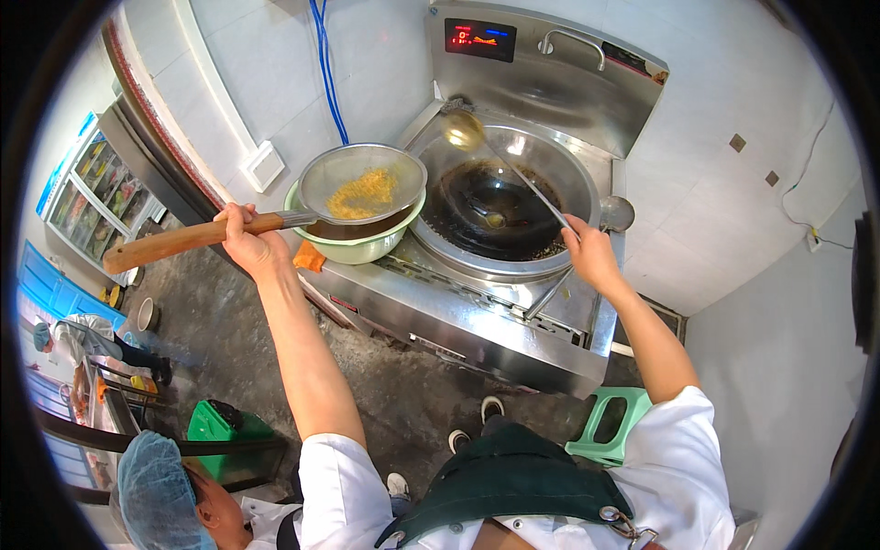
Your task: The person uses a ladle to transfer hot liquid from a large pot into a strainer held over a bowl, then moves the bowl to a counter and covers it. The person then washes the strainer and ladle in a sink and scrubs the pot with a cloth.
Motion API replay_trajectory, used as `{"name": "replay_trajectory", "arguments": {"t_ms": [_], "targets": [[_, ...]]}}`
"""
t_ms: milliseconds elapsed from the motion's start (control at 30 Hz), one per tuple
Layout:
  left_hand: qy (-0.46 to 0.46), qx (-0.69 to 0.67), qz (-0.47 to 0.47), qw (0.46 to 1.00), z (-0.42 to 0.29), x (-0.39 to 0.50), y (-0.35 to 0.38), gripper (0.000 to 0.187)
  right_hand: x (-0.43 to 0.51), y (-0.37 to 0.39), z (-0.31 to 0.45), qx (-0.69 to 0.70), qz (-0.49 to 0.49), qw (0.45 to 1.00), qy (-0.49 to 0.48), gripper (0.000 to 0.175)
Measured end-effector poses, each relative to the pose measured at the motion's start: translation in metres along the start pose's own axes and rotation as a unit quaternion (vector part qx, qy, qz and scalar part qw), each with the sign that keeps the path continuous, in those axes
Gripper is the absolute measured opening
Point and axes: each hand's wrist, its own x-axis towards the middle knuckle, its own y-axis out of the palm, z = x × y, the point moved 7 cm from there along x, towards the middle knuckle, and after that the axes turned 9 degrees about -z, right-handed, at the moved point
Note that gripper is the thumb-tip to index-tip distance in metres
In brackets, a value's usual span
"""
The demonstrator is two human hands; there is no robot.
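My left hand (pixel 253 240) grips the wooden handle of a fine-mesh strainer (pixel 313 172), which lies over a pale green bowl (pixel 354 253). Small yellow-orange bits (pixel 364 194) sit in the mesh, and dark liquid shows in the bowl beneath. In my right hand (pixel 590 253) is the long metal handle of a ladle (pixel 464 130), its bowl raised above the back left rim of a large wok (pixel 584 185). Dark, shiny liquid (pixel 491 213) with bits around its edge covers the wok's bottom.
A faucet (pixel 574 41) and a lit display stand on the steel back panel. Another round metal utensil (pixel 617 214) rests right of the wok. An orange cloth (pixel 309 257) lies by the bowl. A green stool (pixel 608 426) is below right; a person in a blue hair cover (pixel 161 488) stands close at lower left.
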Motion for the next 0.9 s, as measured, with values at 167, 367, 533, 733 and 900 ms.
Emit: {"name": "replay_trajectory", "arguments": {"t_ms": [167, 367, 533, 733, 900], "targets": [[0.001, -0.01, 0.01, 1.0, -0.002, 0.004, 0.005, 0.014, 0.021, 0.072, -0.146, 0.062, 0.117, 0.935, 0.33, 0.025], [0.022, 0.004, 0.046, 0.999, -0.019, 0.004, 0.017, 0.018, 0.022, 0.107, -0.181, -0.178, 0.093, 0.98, 0.004, 0.023], [0.029, -0.002, 0.057, 0.998, -0.022, -0.003, 0.022, 0.019, 0.014, 0.097, -0.2, 0.159, 0.225, 0.929, 0.246, 0.024], [0.066, 0.016, 0.066, 0.996, -0.02, -0.015, 0.031, 0.021, 0.023, 0.022, -0.121, 0.371, 0.233, 0.786, 0.436, 0.024], [0.08, 0.016, 0.08, 0.993, -0.014, -0.025, 0.039, 0.022, 0.045, -0.018, -0.036, 0.286, 0.174, 0.911, 0.242, 0.029]]}}
